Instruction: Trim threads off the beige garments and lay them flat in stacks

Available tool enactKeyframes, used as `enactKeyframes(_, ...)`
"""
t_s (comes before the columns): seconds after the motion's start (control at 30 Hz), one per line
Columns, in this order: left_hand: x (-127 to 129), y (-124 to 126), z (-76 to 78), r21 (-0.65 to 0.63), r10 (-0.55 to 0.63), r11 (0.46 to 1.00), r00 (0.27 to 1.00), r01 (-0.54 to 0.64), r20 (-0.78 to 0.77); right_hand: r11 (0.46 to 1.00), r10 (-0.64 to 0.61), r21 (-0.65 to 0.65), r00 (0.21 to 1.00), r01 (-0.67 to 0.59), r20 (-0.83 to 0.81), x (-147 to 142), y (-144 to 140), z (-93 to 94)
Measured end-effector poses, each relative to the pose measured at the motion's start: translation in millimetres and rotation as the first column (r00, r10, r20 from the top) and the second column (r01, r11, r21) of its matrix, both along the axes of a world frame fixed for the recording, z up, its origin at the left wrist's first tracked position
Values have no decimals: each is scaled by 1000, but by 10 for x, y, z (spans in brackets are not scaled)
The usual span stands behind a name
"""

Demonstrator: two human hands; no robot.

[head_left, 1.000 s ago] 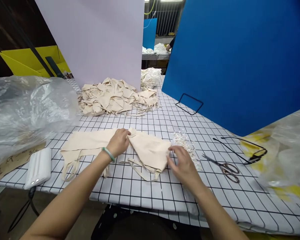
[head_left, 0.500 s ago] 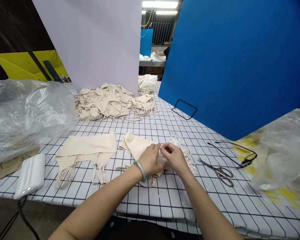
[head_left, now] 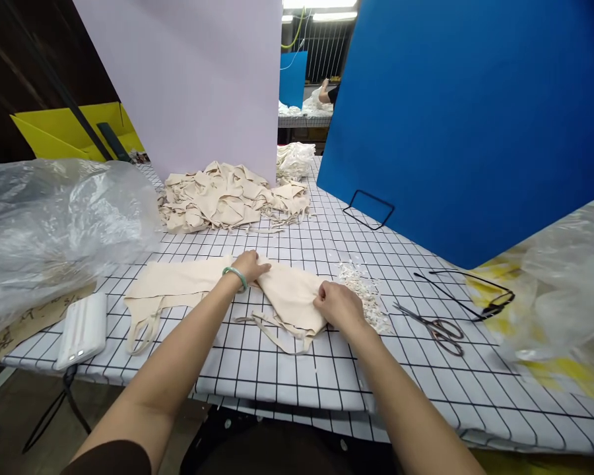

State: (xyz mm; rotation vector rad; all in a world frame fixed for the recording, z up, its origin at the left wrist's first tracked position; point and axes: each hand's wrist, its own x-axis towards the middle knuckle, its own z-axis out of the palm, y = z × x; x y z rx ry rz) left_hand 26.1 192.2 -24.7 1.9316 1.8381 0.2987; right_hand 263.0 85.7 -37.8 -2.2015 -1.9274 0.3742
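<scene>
Beige garment (head_left: 294,293), right fingers (head_left: 327,292) pinching its edge, left fingers (head_left: 252,257) at upper corner, grip unclear

The garments (head_left: 294,293) are cream, the tablecloth (head_left: 287,386) white with a black grid, the bangle (head_left: 241,276) green.

Pale green bangle (head_left: 241,277) on the left wrist, dark brown sleeve (head_left: 109,460) higher up

White glare on crumpled plastic (head_left: 96,214)
</scene>
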Motion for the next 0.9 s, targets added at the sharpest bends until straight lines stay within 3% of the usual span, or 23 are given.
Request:
enactKeyframes(0.13,26,49,-116,-30,12,999,1000,-11,22,991,-117,59,993,119,-28,149,-11,55)
enactKeyframes(0.27,103,134,-134,-31,70,997,997,-69,44,982,-167,103,985,161,49,219,25,10)
enactKeyframes(0.37,89,196,-54,-93,71,994,991,-61,117,985,-141,117,985,129,98,217,75,-58)
enactKeyframes(0.5,24,148,209,-114,25,993,943,14,332,981,-123,161,990,111,66,210,114,0)
enactKeyframes(0.6,116,36,441,-73,-28,995,864,74,502,951,-59,291,983,108,-171,-3,120,195)
enactKeyframes(0.7,307,-70,645,-23,-59,996,799,90,598,947,161,321,875,-7,-457,-388,149,447)
enactKeyframes(0.77,388,-151,758,34,-100,994,724,106,682,944,240,323,804,-63,-545,-580,193,594)
enactKeyframes(0.87,389,-342,831,219,-270,963,563,158,781,919,275,394,709,5,-650,-617,268,758)
enactKeyframes(0.9,377,-422,811,286,-326,945,544,159,773,909,280,412,653,53,-703,-578,286,804)
